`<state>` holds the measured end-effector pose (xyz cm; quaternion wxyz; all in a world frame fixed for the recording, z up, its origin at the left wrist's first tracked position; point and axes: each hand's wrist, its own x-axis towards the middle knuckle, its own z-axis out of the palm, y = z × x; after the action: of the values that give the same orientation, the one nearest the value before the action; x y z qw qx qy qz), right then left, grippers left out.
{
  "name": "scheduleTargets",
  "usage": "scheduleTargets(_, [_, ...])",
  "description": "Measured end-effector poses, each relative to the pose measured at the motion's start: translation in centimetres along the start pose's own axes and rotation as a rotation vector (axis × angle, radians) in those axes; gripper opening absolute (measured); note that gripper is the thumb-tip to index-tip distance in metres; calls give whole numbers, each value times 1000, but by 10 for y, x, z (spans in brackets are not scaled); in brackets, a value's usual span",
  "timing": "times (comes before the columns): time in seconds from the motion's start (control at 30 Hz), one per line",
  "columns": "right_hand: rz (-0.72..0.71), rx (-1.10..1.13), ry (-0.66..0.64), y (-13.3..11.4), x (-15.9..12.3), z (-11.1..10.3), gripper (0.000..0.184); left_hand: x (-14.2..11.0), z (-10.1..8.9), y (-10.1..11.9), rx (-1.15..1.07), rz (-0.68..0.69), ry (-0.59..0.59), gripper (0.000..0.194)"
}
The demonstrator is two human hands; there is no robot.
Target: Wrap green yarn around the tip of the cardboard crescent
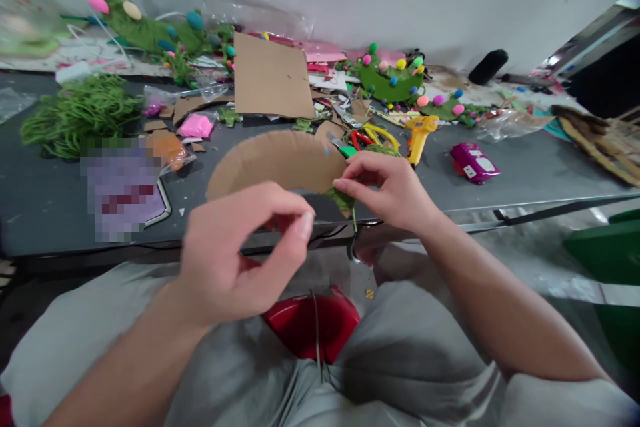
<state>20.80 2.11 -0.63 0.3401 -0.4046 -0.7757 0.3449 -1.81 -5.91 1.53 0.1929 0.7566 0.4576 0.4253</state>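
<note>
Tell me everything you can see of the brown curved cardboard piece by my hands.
The brown curved cardboard piece is a flat, arched band, bowed upward, with a small blue mark near its right end. Green yarn-like wrapping covers its right tip, and a thin green strand hangs there. It is at the table's near edge. The right hand's fingers appear to pinch its right end; the left hand hides its left end.

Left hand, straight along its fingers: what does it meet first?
Probably the green end of the cardboard crescent, by the right hand. The left hand looks nearer the camera, so it might pass over; depth is unclear.
</note>
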Motion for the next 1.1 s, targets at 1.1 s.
scheduleTargets(1.1, [179,410,88,-12,-3,18,36,14,41,-26,-374,-515,6,26])
